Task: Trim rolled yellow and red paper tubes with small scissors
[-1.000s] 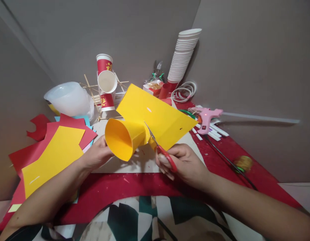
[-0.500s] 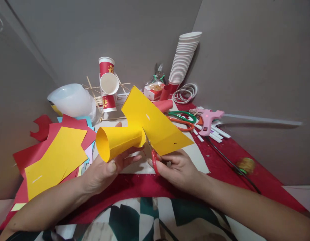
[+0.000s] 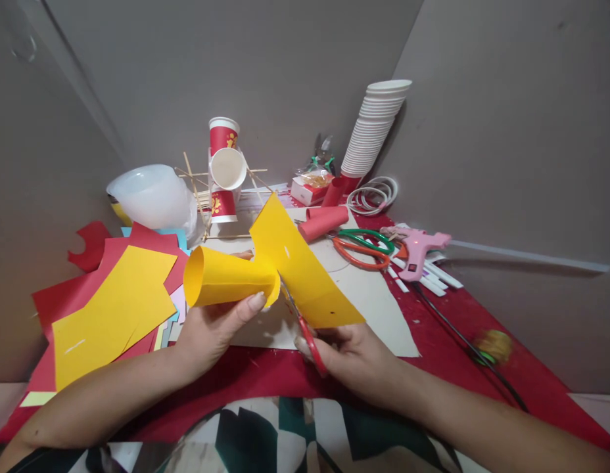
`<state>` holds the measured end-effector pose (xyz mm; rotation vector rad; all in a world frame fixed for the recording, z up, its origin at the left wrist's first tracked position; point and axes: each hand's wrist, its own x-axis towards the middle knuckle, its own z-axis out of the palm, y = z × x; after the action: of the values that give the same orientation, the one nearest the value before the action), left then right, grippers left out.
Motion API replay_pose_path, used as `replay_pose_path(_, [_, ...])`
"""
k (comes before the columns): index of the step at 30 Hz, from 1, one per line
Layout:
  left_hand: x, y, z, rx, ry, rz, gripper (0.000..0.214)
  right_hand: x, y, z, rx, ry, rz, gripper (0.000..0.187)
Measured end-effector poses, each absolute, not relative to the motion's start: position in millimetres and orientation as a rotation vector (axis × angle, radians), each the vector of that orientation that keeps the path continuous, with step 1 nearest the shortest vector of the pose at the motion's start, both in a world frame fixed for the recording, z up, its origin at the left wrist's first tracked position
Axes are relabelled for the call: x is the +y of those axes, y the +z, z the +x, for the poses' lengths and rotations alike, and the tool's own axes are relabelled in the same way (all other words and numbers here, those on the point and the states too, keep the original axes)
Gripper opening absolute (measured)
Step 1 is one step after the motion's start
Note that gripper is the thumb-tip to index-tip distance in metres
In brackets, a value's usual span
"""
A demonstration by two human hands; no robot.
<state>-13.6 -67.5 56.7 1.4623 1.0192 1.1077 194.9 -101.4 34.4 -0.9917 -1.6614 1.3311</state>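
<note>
My left hand (image 3: 213, 328) is wrapped round a yellow paper cone (image 3: 226, 282), its wide mouth pointing left. A flat flap of the same yellow paper (image 3: 305, 276) sticks out to the right of the cone. My right hand (image 3: 354, 358) grips red-handled scissors (image 3: 305, 328), whose blades reach up into the paper where the cone meets the flap. Both hands hover over a pale cutting board (image 3: 378, 315) on a red table cover (image 3: 453, 315).
Red and yellow paper sheets (image 3: 108, 309) lie at the left. Behind stand a cup-and-stick model (image 3: 223, 177), a translucent bowl (image 3: 150, 197), a tall stack of white cups (image 3: 374, 128), a red paper roll (image 3: 325, 222), green and orange scissors (image 3: 361, 246) and a pink glue gun (image 3: 418, 244).
The cone has turned so its mouth faces more to the left, and my left hand's grip shifted under it. The scissors have worked further along the seam, and the flap swung narrower.
</note>
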Motion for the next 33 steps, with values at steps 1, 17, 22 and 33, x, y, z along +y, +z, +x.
replay_pose_path(1, [-67,57,-13,1.028,1.114,1.484,0.062,-102,35,195,-1.621,1.408,-0.989,0.028])
replay_pose_path(17, [-46,66,-19,1.083,1.46,2.311,0.046,-110,50,208,-1.495,1.859,-0.779,0.056])
replay_pose_path(22, [-47,65,-20,1.048,1.349,2.396,0.052,-104,49,205,-1.333,1.997,-0.962,0.064])
replay_pose_path(33, [-40,57,-20,1.003,1.304,2.42,0.056,-96,50,208,-1.294,2.028,-1.001,0.058])
